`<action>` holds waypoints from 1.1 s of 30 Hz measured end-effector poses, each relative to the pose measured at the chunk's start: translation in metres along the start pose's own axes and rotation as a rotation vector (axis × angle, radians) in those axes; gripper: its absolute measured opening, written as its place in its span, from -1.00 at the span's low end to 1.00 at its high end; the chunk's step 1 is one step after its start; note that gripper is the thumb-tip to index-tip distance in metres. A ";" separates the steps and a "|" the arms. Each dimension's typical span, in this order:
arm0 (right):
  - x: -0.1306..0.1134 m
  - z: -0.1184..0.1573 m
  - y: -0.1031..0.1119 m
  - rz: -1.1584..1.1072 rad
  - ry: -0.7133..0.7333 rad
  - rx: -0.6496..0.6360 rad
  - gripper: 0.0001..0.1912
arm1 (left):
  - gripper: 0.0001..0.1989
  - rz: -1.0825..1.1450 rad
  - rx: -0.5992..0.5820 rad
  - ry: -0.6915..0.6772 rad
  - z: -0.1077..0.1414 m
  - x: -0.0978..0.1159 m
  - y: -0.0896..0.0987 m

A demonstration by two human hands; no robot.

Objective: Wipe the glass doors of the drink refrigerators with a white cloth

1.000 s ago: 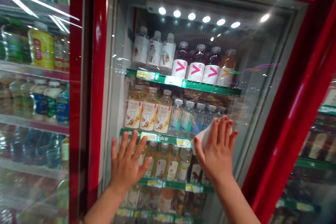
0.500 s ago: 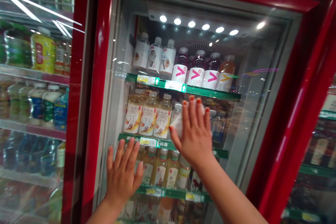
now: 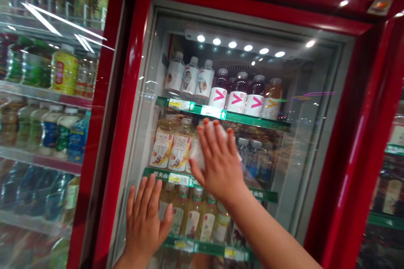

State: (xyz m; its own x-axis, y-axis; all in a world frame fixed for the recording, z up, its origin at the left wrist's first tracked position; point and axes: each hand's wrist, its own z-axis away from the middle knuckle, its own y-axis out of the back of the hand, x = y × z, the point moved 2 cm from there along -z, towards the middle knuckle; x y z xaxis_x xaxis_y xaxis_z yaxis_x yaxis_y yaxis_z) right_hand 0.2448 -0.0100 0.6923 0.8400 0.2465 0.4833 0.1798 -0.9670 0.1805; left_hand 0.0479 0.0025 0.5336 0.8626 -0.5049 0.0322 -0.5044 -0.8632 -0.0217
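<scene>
My right hand (image 3: 217,159) lies flat, fingers stretched, over a white tissue (image 3: 196,151) and holds it against the glass door (image 3: 299,134) of a drinks cooler. Only the edges of the tissue show around the fingers and palm. Lower and to the left, my left hand (image 3: 145,212) is spread with nothing in it; its fingers appear to rest on the same glass near the door's left side. Behind the glass, bottles with white tea labels (image 3: 161,149) stand on the middle shelf, partly covered by my right hand.
A red frame (image 3: 126,105) surrounds the door. Inside, bottles with pink-marked labels (image 3: 236,98) stand on the upper shelf and several more bottles (image 3: 192,216) below. Another stocked cooler (image 3: 41,130) is on the left, and further shelves (image 3: 385,210) show at right.
My right hand has slid left across the glass with the tissue, now covering part of the tea bottles. My left hand stays nearly in place. The view has shifted slightly.
</scene>
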 end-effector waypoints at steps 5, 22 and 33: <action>-0.003 0.030 0.004 -0.030 0.284 -0.112 -0.24 | -0.19 -0.050 -0.009 -0.006 -0.001 0.001 -0.001; 0.032 0.050 0.016 0.098 -0.302 0.005 -0.07 | -0.25 -0.005 -0.095 -0.047 0.005 -0.004 -0.002; -0.015 0.170 0.013 0.111 -0.175 -0.105 -0.12 | -0.20 -0.003 -0.129 -0.175 -0.045 0.039 -0.020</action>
State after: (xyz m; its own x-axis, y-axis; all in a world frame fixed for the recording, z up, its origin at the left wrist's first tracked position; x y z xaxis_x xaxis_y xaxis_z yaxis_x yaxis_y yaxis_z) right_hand 0.3214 -0.0374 0.5419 0.9293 0.1148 0.3511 0.0345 -0.9733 0.2271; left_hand 0.0900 -0.0004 0.5805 0.8519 -0.5041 -0.1419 -0.4932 -0.8634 0.1064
